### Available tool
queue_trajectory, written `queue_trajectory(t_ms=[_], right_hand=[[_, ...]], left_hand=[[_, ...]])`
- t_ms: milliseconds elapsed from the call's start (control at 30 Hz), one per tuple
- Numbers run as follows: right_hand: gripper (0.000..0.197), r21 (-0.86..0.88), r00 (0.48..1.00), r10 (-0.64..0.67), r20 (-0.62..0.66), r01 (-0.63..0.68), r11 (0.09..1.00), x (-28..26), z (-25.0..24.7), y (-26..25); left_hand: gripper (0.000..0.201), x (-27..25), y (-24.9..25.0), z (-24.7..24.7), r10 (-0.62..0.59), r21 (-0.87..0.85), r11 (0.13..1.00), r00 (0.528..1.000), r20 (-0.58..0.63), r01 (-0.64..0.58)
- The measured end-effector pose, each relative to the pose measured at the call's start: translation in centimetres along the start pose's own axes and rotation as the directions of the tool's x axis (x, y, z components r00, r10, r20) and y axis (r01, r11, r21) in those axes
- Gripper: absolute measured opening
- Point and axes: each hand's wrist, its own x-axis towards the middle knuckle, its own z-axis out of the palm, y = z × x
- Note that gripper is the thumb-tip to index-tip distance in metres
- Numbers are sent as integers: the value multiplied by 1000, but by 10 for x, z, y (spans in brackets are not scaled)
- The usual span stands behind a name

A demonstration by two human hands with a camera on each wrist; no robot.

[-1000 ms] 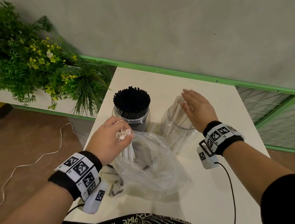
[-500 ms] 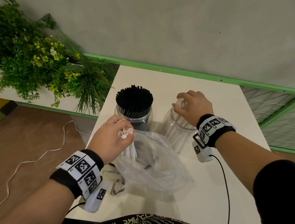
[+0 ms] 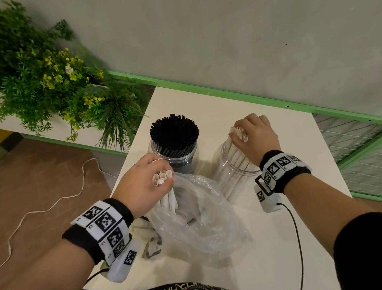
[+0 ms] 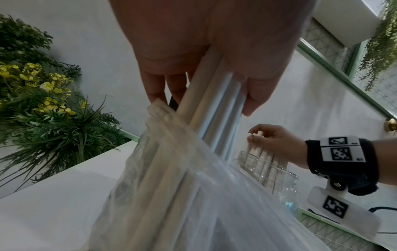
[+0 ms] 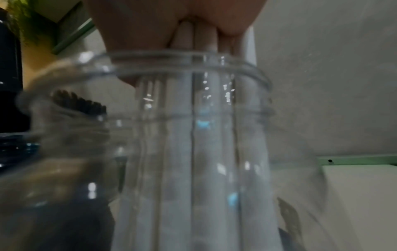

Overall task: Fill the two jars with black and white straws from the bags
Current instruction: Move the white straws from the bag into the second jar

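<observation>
Two clear jars stand on the white table (image 3: 205, 106). The left jar (image 3: 175, 160) is packed with black straws (image 3: 174, 132). The right jar (image 3: 232, 176) (image 5: 193, 135) holds white straws (image 3: 238, 159) (image 4: 264, 163). My right hand (image 3: 251, 135) (image 4: 272, 141) grips the tops of those white straws above the jar's mouth. My left hand (image 3: 142, 186) (image 4: 204, 51) grips a small bunch of white straws (image 3: 163, 177) (image 4: 210, 105) whose lower ends reach into a clear plastic bag (image 3: 198, 216) (image 4: 182, 186) in front of the jars.
A crumpled empty bag (image 3: 151, 243) lies beside the clear bag near the table's left edge. Green plants with yellow flowers (image 3: 48, 83) fill a ledge to the left. A green rail (image 3: 227, 95) runs along the wall behind. A white cord (image 3: 52, 203) lies on the floor.
My right hand went from open above the right jar to curled round the tops of its white straws. The left hand stayed put with its bunch.
</observation>
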Motion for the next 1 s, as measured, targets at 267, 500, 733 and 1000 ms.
queue_trajectory(t_ms=[267, 500, 733, 1000], right_hand=[[43, 80, 993, 56, -102, -48, 996, -7, -24, -23], [34, 717, 917, -41, 396, -281, 637, -73, -30, -104], [65, 696, 854, -113, 508, -330, 637, -85, 15, -138], [45, 795, 904, -87, 418, -317, 517, -78, 21, -155]], left_hand=[[38, 2, -1, -3, 17, 7, 1000, 1000, 2, -17], [38, 3, -2, -6, 47, -15, 999, 999, -5, -47], [30, 3, 2, -4, 100, -65, 993, 995, 14, -99], [66, 0, 8, -5, 7, -154, 988, 1000, 6, -6]])
